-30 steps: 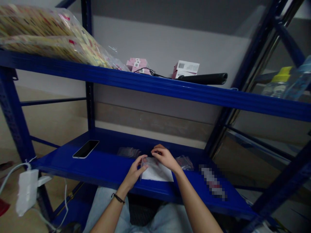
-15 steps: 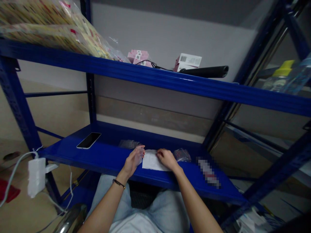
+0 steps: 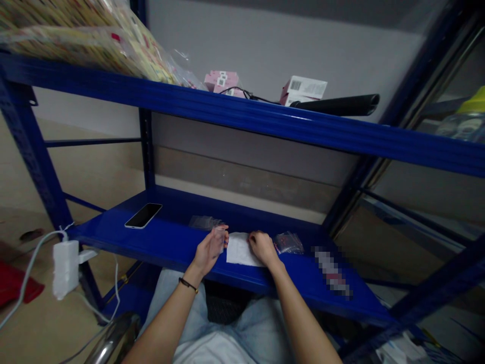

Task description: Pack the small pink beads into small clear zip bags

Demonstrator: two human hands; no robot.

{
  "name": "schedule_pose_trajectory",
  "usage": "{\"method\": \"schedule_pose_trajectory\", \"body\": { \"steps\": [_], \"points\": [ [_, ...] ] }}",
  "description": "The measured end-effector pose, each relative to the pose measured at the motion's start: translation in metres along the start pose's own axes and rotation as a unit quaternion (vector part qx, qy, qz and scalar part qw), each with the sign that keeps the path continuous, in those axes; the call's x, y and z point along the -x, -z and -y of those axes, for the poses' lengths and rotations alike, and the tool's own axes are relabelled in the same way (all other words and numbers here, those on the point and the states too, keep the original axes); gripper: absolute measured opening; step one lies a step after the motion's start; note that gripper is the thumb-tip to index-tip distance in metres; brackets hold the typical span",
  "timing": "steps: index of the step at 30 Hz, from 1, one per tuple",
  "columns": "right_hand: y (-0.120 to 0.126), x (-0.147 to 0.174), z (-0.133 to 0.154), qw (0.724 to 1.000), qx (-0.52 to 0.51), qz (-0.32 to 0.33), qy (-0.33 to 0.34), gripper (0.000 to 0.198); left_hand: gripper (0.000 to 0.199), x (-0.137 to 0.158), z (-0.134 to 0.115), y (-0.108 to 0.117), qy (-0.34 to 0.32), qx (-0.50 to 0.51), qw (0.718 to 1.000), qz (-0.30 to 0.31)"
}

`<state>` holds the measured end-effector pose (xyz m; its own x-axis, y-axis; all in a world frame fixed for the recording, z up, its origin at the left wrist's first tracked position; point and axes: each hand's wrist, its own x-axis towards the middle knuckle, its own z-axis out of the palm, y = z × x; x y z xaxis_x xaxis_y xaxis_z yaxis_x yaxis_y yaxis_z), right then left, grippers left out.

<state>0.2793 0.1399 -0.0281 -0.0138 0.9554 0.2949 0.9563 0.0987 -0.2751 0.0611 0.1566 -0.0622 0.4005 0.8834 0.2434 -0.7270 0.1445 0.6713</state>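
My left hand (image 3: 204,257) is closed on a small clear plastic bag (image 3: 219,239), which lies against the fingers. Just to its right, a white sheet (image 3: 238,248) of paper or cloth rests on the blue shelf. Over the sheet's right side, my right hand (image 3: 263,248) has its fingers curled together; whatever they pinch is too small or hidden to name. Behind my left hand lie several flat clear bags (image 3: 202,221). Beside my right hand sits a group of clear bags (image 3: 290,242) with small reddish contents.
A phone (image 3: 144,216) lies on the left of the lower blue shelf (image 3: 170,242). A pixelated item (image 3: 331,272) is at right. Overhead, the upper shelf beam (image 3: 242,114) crosses the view, bearing small boxes (image 3: 305,87), a black tube (image 3: 341,104) and a large bag (image 3: 94,50).
The camera view has turned slightly, so the scene sits a little further right. Both hands stay in nearly the same places, the left still with the clear bag.
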Motion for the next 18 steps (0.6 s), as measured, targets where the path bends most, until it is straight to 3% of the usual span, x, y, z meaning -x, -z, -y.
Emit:
{"method": "schedule_pose_trajectory", "body": {
  "steps": [3, 6, 9, 14, 18],
  "points": [
    [0.018, -0.006, 0.014, 0.996, -0.071, -0.039, 0.036, 0.022, 0.04, 0.0, 0.003, 0.001, -0.002, -0.02, 1.0, 0.012],
    [0.034, -0.012, 0.039, 0.969, -0.22, -0.07, 0.094, 0.021, 0.04, 0.0, 0.006, 0.003, -0.006, -0.057, 0.998, 0.023],
    [0.043, -0.018, 0.062, 0.945, -0.291, -0.06, 0.138, 0.021, 0.039, 0.0, 0.006, 0.003, 0.005, -0.05, 0.998, 0.029],
    [0.043, -0.022, 0.071, 0.948, -0.272, -0.033, 0.161, 0.017, 0.043, 0.0, 0.002, 0.002, 0.033, 0.007, 0.999, 0.042],
    [0.037, -0.016, 0.039, 0.972, -0.194, -0.047, 0.128, 0.019, 0.043, 0.002, 0.001, 0.002, 0.019, -0.02, 0.999, 0.041]
  ]
}}
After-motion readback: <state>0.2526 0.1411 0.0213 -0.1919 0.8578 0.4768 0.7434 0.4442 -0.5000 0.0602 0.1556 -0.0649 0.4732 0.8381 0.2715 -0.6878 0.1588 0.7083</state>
